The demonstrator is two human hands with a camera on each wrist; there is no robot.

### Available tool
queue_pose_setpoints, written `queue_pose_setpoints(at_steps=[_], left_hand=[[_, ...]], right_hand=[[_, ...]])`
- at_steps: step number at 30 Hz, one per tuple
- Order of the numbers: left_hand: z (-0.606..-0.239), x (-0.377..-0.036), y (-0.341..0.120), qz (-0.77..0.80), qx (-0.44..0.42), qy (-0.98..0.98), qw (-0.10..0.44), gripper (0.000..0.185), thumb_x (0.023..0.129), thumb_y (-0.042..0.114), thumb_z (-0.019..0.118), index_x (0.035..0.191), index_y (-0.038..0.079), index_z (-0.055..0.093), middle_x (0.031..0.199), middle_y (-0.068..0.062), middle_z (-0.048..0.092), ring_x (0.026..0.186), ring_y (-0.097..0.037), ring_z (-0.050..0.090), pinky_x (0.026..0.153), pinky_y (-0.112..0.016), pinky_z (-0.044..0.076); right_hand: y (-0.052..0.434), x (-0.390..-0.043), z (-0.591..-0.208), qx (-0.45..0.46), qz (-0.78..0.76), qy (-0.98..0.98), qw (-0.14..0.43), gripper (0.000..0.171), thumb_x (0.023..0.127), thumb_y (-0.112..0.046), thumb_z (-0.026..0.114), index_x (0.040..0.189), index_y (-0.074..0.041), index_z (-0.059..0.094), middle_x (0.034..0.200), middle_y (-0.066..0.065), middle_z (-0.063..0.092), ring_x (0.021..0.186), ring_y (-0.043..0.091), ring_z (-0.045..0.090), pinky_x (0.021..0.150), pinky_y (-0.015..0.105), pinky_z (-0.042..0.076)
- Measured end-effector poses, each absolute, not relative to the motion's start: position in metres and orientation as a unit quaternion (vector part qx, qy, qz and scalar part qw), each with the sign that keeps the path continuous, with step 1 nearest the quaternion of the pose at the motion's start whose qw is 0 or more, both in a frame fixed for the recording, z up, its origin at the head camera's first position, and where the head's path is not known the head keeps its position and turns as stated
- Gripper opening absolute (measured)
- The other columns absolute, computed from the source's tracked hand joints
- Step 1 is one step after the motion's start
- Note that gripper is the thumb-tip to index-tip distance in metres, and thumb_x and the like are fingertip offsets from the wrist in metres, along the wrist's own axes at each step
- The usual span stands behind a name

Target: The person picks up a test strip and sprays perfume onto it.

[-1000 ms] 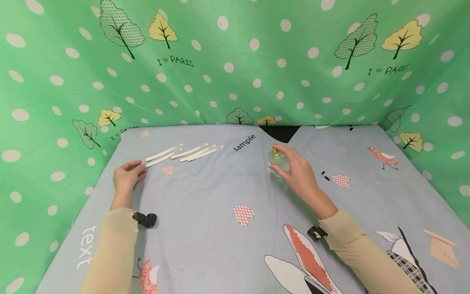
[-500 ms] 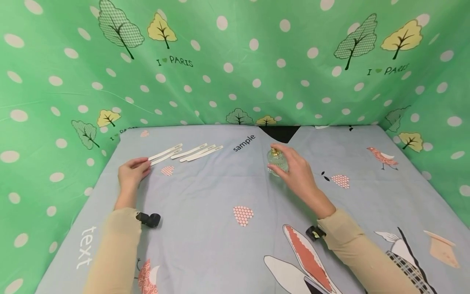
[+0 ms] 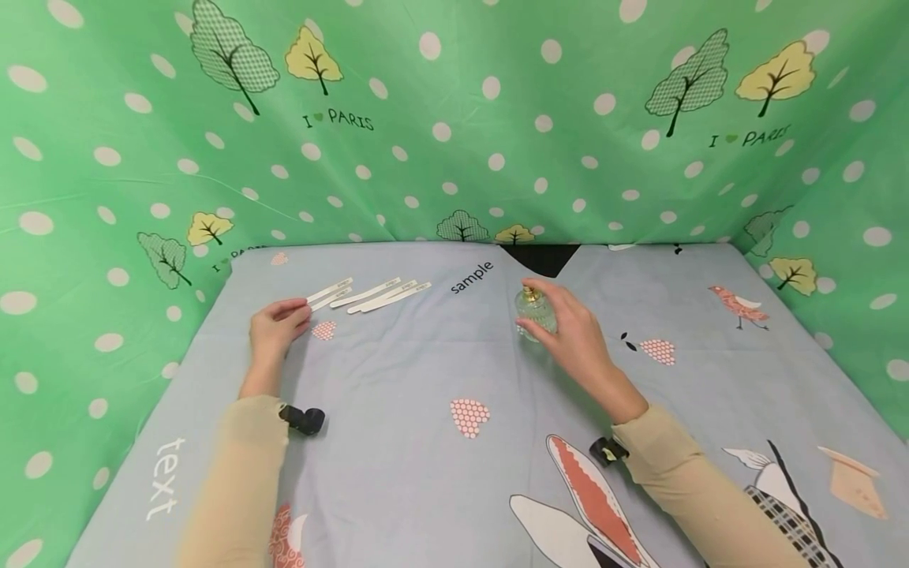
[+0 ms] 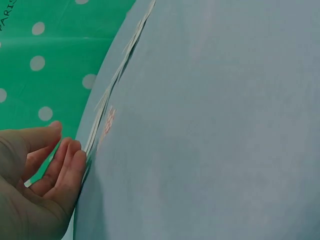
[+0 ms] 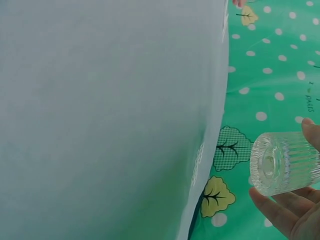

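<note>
My right hand (image 3: 581, 338) grips a clear ribbed glass perfume bottle (image 3: 533, 318) at right of centre, the index finger at its gold spray top and the thumb against its side. In the right wrist view, the bottle (image 5: 272, 165) lies sideways across the frame with its thick glass base showing. Over at the left, my left hand (image 3: 277, 331) has its fingertips at the near ends of two white paper test strips (image 3: 330, 293), covering those ends. The left wrist view shows the thumb and the loosely bent fingers (image 4: 72, 165) apart, with nothing between them.
More white paper strips (image 3: 390, 296) with small printed ends lie just right of that pair. A grey printed cloth (image 3: 398, 363) covers the table. Green polka-dot fabric (image 3: 454, 158) rises behind it and along both sides.
My left hand has moved right and slightly away from me, over more of the two nearest strips. The right hand keeps its grip on the perfume bottle, nearly still.
</note>
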State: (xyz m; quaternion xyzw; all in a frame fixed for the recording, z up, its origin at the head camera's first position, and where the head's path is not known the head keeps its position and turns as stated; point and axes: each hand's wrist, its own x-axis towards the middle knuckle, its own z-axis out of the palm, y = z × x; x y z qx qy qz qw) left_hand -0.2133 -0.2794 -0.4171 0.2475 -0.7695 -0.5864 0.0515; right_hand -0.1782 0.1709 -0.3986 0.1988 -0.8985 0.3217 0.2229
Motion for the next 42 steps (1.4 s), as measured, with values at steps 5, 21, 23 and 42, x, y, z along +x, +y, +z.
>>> queue_pose_setpoints(at_steps=[5,21,23,42], left_hand=[[-0.420,-0.216,-0.271,-0.571,0.245,-0.782,0.051,0.040,0.094,0.016,0.069,0.131,0.003,0.063,0.087,0.016,0.062,0.078,0.006,0.063,0.079,-0.012,0.059],[-0.430,-0.225,-0.254,-0.533,0.222,-0.815,0.051,0.034,0.094,0.014,0.068,0.126,0.002,0.066,0.112,-0.009,0.067,0.074,0.007,0.059,0.070,-0.006,0.055],[-0.430,-0.225,-0.254,-0.523,0.222,-0.821,0.050,0.034,0.094,0.014,0.068,0.126,0.003,0.066,0.117,-0.014,0.067,0.074,0.008,0.058,0.068,-0.005,0.054],[-0.435,-0.228,-0.253,-0.466,0.203,-0.859,0.058,0.035,0.088,0.017,0.076,0.121,0.006,0.071,0.108,-0.010,0.074,0.068,0.011,0.054,0.062,-0.007,0.043]], right_hand=[[0.171,-0.178,-0.399,0.199,0.323,-0.898,0.222,0.059,0.085,-0.024,0.080,0.138,-0.018,0.054,0.133,0.010,0.064,0.115,0.032,0.065,0.090,0.053,0.059],[0.170,-0.176,-0.401,0.204,0.327,-0.895,0.224,0.060,0.084,-0.023,0.081,0.138,-0.018,0.054,0.133,0.009,0.064,0.116,0.032,0.065,0.092,0.052,0.058],[0.170,-0.176,-0.400,0.206,0.327,-0.894,0.225,0.060,0.085,-0.023,0.081,0.138,-0.018,0.054,0.133,0.009,0.064,0.117,0.032,0.064,0.092,0.052,0.058],[0.170,-0.176,-0.399,0.208,0.332,-0.894,0.218,0.060,0.085,-0.023,0.081,0.138,-0.018,0.053,0.135,0.009,0.063,0.118,0.031,0.064,0.094,0.052,0.058]])
